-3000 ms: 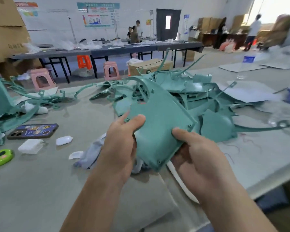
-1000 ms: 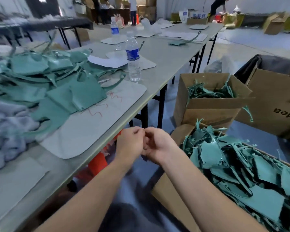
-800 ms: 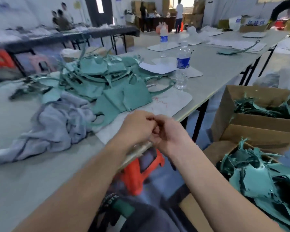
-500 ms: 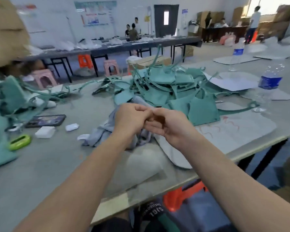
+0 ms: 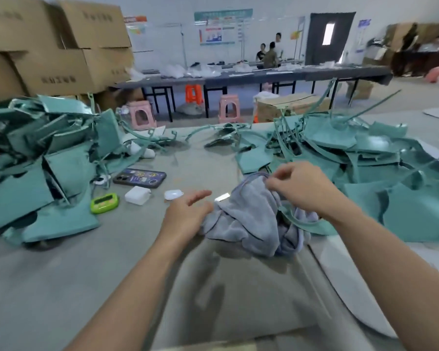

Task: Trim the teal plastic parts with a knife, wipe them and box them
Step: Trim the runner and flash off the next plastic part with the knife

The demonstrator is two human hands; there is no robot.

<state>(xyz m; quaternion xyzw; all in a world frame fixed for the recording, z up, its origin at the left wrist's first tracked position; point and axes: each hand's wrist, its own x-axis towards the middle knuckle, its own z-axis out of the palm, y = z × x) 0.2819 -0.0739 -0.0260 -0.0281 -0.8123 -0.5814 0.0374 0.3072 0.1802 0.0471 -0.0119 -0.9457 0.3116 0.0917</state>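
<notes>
Bright, even white light fills a large indoor hall, with no harsh glare. On the grey worktop, soft-edged shadows lie beneath the left forearm and right forearm, with a darker one under the crumpled grey cloth. The small window in the dark door at the back is washed out to white. The teal parts have a dull sheen and smear with motion blur near the left edge. The wide lens stretches and tilts the cardboard boxes at upper left. Distant people look soft and indistinct.

Head-worn view, forward and down over the table
</notes>
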